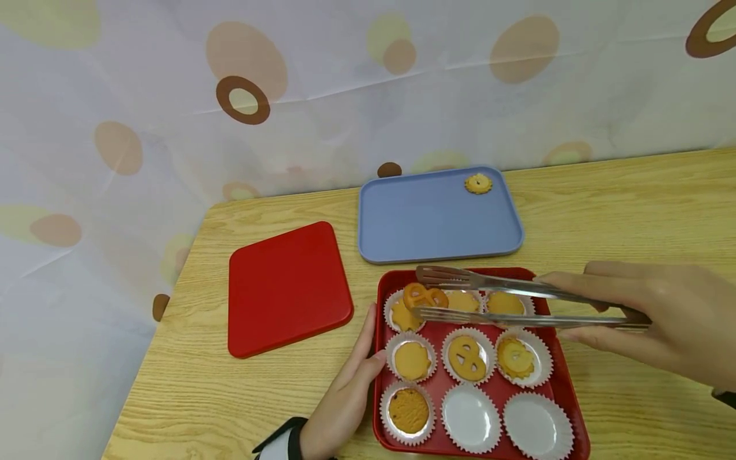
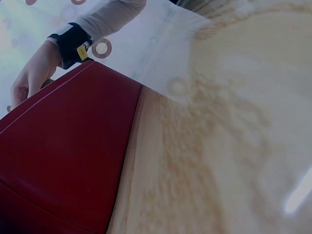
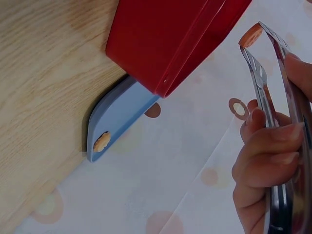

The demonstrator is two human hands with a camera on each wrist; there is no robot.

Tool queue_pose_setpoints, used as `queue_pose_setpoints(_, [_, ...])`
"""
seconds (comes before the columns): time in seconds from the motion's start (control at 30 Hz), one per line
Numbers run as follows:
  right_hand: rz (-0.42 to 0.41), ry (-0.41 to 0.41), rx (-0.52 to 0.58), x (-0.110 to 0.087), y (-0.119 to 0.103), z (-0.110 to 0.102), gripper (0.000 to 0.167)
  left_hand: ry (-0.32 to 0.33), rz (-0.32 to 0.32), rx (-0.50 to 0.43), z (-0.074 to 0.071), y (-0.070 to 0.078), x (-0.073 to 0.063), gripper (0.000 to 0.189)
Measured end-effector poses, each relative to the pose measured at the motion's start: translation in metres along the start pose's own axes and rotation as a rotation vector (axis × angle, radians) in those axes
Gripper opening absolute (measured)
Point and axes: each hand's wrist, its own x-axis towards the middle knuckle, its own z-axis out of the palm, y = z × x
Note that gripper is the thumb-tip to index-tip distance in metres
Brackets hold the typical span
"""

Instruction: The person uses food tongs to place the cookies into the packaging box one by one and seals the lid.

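Hanging between tong tips (image 1: 443, 315), the pretzel (image 1: 425, 297) lies left of right-hand fingers (image 1: 586, 285).

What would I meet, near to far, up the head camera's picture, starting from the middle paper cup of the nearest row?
Empty paper cup → pretzel-shaped cookie in its cup → metal tongs → blue tray → spotted backdrop.

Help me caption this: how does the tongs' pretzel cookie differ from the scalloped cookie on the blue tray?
The pretzel cookie is browner with large openings; the scalloped cookie is paler, its edge toothed. Tongs hold the pretzel cookie aloft; the scalloped cookie lies on the blue tray. Both are outside the paper cups.
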Motion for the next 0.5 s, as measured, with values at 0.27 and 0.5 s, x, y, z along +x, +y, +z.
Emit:
queue_pose_setpoints(0.27, [0.082, -0.142, -0.057, -0.047, 0.032, 0.047, 0.072, 0.01, -0.007, 0.018, 0.0, -0.001, -0.001, 0.061])
queue_pose_setpoints(0.5, [0.042, -0.188, -0.024, -0.086, 0.049, 0.066, 0.08, 0.013, -0.022, 0.02, 0.001, 0.0, -0.001, 0.061])
